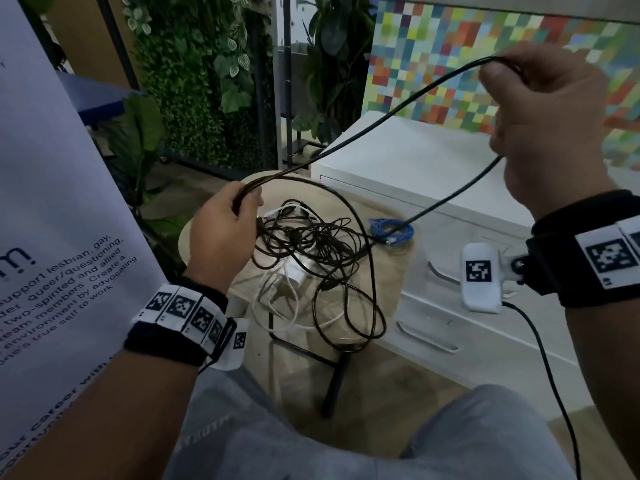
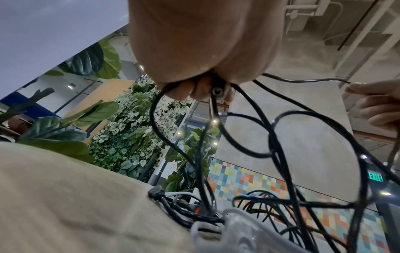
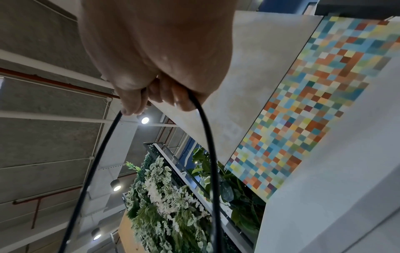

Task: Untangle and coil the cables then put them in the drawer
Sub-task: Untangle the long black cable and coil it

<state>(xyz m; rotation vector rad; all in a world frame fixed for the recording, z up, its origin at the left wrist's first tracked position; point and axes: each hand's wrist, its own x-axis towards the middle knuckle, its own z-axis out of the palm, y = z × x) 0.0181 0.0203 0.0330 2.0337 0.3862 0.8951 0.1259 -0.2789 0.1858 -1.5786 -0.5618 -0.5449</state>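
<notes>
Two hands up | our left hand (image 1: 221, 233) grips black cable (image 1: 391, 114) strands above stool (image 1: 391, 271) | right hand (image 1: 543, 123) clamps its loop over the drawer cabinet (image 1: 433, 161) | tangle (image 1: 311, 244) reaches stool's edge.

Dim, soft pictures; edges warped, ceiling spotlights glaring.

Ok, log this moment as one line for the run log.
left hand: holds black cable | right hand: holds same cable, raised | tangle: on stool | drawers: closed
</notes>
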